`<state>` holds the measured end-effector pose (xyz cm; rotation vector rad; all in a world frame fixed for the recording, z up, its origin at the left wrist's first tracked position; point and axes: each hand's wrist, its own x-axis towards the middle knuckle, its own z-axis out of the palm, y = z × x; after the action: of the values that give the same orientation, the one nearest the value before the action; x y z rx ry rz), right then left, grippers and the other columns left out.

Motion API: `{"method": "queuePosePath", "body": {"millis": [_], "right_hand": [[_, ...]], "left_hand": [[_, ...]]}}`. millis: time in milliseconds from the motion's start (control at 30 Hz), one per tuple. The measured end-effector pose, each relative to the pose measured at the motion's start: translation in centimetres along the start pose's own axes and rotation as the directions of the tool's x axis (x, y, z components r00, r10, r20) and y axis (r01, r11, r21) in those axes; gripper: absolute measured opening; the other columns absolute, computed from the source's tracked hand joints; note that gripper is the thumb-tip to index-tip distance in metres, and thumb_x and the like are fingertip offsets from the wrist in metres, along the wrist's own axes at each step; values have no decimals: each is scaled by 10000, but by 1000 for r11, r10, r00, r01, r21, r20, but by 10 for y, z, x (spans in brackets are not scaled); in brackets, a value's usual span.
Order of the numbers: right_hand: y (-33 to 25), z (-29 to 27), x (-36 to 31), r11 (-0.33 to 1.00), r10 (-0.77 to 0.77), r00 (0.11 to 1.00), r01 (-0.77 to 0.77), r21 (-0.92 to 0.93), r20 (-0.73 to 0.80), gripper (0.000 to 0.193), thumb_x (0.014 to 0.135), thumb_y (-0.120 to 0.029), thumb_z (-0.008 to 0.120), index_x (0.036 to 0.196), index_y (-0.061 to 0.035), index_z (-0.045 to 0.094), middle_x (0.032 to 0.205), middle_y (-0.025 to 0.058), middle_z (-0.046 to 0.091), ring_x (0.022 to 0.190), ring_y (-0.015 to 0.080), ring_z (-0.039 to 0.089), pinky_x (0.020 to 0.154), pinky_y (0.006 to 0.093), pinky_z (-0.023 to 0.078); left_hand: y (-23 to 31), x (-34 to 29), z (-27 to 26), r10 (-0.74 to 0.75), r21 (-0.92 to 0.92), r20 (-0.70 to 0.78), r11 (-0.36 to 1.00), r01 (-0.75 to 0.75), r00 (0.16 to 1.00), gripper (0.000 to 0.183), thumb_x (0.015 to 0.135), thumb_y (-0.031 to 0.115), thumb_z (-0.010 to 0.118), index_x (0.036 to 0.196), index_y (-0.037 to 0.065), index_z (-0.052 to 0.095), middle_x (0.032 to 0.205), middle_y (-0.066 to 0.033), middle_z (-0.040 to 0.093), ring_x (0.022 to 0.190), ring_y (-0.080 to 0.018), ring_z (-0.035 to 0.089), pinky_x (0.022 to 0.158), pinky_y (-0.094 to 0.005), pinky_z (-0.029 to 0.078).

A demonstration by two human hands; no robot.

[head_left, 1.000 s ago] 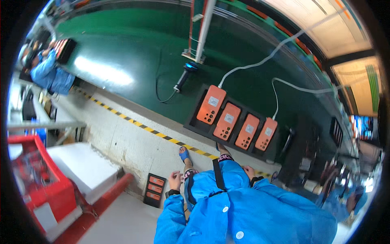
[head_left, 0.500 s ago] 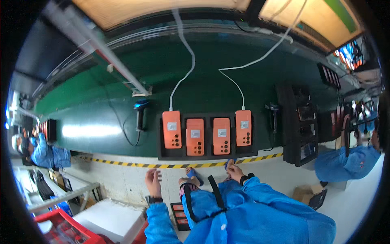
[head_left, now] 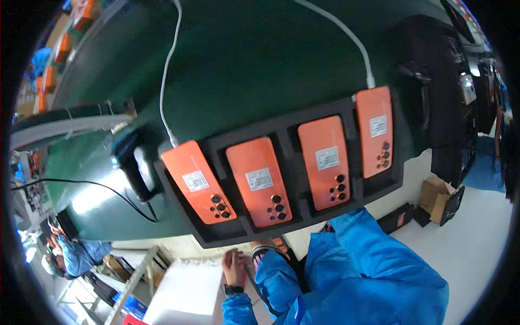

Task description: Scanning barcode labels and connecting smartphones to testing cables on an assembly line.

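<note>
Below the front edge of a black compartment tray [head_left: 287,230], my left hand [head_left: 233,267] hangs with loosely bent fingers, open and apart from the tray. My right sleeve [head_left: 363,233] runs up to the tray's front edge, and the hand beyond it is hidden. Orange smartphones lie back side up, one per compartment: a leftmost phone [head_left: 197,181], a second phone [head_left: 259,181], a third phone [head_left: 325,162] and a rightmost phone [head_left: 375,131]. White cables plug into the top ends of the outer two, the left cable [head_left: 163,97] and the right cable [head_left: 352,35].
A handheld barcode scanner [head_left: 131,165] with a black cord lies left of the tray on the green bench [head_left: 254,70]. More dark trays [head_left: 441,103] stand at the right. An open cardboard box [head_left: 436,197] sits on the floor. Another person [head_left: 81,254] works at far left.
The tray with its phones looks larger and tilted as my view came closer and turned. My right hand has gone from sight behind the tray's front edge. The left remains low.
</note>
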<state>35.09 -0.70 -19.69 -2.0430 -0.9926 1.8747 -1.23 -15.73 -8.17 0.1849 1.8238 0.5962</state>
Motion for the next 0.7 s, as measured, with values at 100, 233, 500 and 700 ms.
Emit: {"method": "queuePosePath", "body": {"millis": [100,233,500,700], "right_hand": [[34,27,-2,996,77,997,-77,33,14,265,909,-265,546,993,-33,643,832,83,666,730,185,645,632,311,514],[81,69,-25,976,195,980,-197,90,37,271,905,-267,552,1008,-34,642,854,87,671,745,179,649,651,310,517],[40,90,-84,976,168,858,-75,-205,485,383,907,-370,526,1061,-38,639,996,106,665,873,170,638,765,319,510],[-135,4,-145,784,-523,350,555,277,777,410,951,-335,495,1224,-30,483,1207,150,546,1117,233,534,952,348,412]], "left_hand": [[-24,23,-10,30,90,9,995,-31,999,191,948,149,516,1065,0,540,954,-93,628,752,-130,613,613,-242,484],[-57,47,7,38,-51,-59,998,-41,998,175,945,151,494,1064,35,549,925,-77,651,679,-136,606,549,-246,472],[31,70,-14,327,-196,-558,841,-504,763,287,925,269,519,1109,55,570,1005,-58,587,885,-167,538,765,-307,447],[224,9,14,681,248,-691,537,-806,241,214,971,228,450,1015,35,531,659,17,360,576,-65,293,512,-230,254]]}}
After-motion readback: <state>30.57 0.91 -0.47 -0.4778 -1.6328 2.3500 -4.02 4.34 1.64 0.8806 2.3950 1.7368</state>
